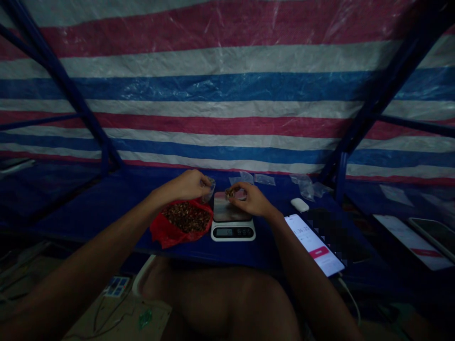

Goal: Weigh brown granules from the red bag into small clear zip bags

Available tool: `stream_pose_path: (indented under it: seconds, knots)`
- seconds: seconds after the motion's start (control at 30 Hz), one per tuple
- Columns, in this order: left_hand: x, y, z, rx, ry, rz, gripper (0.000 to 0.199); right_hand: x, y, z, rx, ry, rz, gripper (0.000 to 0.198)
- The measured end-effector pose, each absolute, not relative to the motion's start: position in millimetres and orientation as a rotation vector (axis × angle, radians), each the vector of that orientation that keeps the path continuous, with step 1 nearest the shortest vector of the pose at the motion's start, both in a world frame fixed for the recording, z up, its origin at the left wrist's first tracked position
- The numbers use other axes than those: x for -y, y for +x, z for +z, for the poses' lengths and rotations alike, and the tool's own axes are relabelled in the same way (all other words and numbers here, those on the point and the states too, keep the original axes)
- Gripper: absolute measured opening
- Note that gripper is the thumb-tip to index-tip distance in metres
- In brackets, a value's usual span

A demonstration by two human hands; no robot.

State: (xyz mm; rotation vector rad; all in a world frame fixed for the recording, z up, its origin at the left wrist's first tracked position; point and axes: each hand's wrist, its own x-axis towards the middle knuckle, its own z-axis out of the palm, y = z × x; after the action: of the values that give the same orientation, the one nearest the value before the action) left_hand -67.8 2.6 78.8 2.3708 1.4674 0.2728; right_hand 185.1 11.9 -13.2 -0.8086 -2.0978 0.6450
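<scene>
Right hand (253, 200), fingers curled, pinches brown pieces (232, 192) over the scale (233, 231), red bag (162, 231) of similar pieces just left of it, left hand (194, 184) closed on a clear bag (212, 187) beyond, striped sheet (220, 90) behind.

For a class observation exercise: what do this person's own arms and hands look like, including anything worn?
The left forearm and right forearm are bare, with no sleeves in view. The left hand and right hand are ungloved. No watch or bracelet shows. The picture is too dim to tell small markings or rings.
</scene>
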Motion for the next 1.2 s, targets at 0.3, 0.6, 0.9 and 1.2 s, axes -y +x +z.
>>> stream_pose_path:
  seconds: [0.3, 0.6, 0.9, 1.2]
  knots:
    - [-10.1, -72.4, 66.7, -1.293, 2.359, 0.228, 0.056, -11.3, 184.5, -13.5, 2.093, -0.791, 0.662, 0.018]
    - [-17.4, -68.6, 42.3, -1.179, 2.547, 0.288, 0.049, -11.7, 182.0, -16.5, 2.099, -0.808, 0.603, 0.028]
    - [-18.7, -53.7, 30.3, -1.21, 2.301, 0.327, 0.077, -14.7, 183.4, -20.5, 2.103, -0.801, 0.612, 0.031]
    - [-18.2, -54.0, 19.4, -1.179, 2.227, 0.474, 0.058, -14.4, 184.4, -19.9, 2.149, -0.776, 0.602, 0.034]
